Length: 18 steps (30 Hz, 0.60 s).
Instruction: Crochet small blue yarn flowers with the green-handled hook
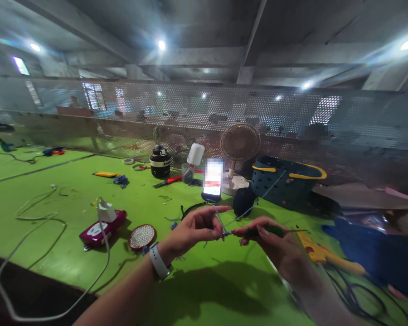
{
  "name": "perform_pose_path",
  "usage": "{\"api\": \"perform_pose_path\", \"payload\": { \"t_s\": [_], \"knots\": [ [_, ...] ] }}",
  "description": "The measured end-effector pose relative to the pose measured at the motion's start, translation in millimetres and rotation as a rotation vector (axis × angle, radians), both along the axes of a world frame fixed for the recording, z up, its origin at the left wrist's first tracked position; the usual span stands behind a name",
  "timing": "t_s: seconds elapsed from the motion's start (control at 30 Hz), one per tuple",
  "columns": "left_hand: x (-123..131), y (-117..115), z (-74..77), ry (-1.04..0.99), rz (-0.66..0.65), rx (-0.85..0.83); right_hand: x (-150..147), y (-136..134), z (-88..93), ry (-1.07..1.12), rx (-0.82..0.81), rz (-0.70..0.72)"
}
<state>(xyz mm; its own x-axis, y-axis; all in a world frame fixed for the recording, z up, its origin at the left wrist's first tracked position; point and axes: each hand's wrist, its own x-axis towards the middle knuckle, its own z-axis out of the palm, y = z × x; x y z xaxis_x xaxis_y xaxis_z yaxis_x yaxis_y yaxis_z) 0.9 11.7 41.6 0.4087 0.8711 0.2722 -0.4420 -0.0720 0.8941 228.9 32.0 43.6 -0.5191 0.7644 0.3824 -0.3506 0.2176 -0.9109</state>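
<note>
Above the green table (71, 213), my left hand (195, 228) pinches a strand of blue yarn (224, 222) between thumb and finger, with a white watch on its wrist. My right hand (275, 242) grips a green-handled crochet hook (275, 231) whose tip meets the yarn at a small knot between the two hands. From there the yarn runs up and right to a dark ball of yarn (244, 200) beside the basket.
A dark blue basket (285, 181) with yellow handles, a small fan (240, 147), a lit phone (213, 181), a black jar (160, 162), a magenta power strip (102, 226) with white cable, a round beaded disc (142, 237) and a yellow glue gun (318, 251) lie around.
</note>
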Motion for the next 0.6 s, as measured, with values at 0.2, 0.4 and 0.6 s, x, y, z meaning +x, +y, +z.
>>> {"api": "perform_pose_path", "payload": {
  "t_s": [0.2, 0.4, 0.6],
  "knots": [
    [1, 1, -0.5, 0.005, -0.001, 0.014, 0, -1, 3.6, -0.019, -0.052, -0.004],
    [0, 3, -3.2, 0.033, 0.014, 0.031, -1, -3, 5.8, -0.087, 0.027, -0.094],
    [2, 2, -1.8, 0.049, 0.108, 0.0, -8, -14, 4.5, -0.187, 0.203, -0.332]
  ]
}}
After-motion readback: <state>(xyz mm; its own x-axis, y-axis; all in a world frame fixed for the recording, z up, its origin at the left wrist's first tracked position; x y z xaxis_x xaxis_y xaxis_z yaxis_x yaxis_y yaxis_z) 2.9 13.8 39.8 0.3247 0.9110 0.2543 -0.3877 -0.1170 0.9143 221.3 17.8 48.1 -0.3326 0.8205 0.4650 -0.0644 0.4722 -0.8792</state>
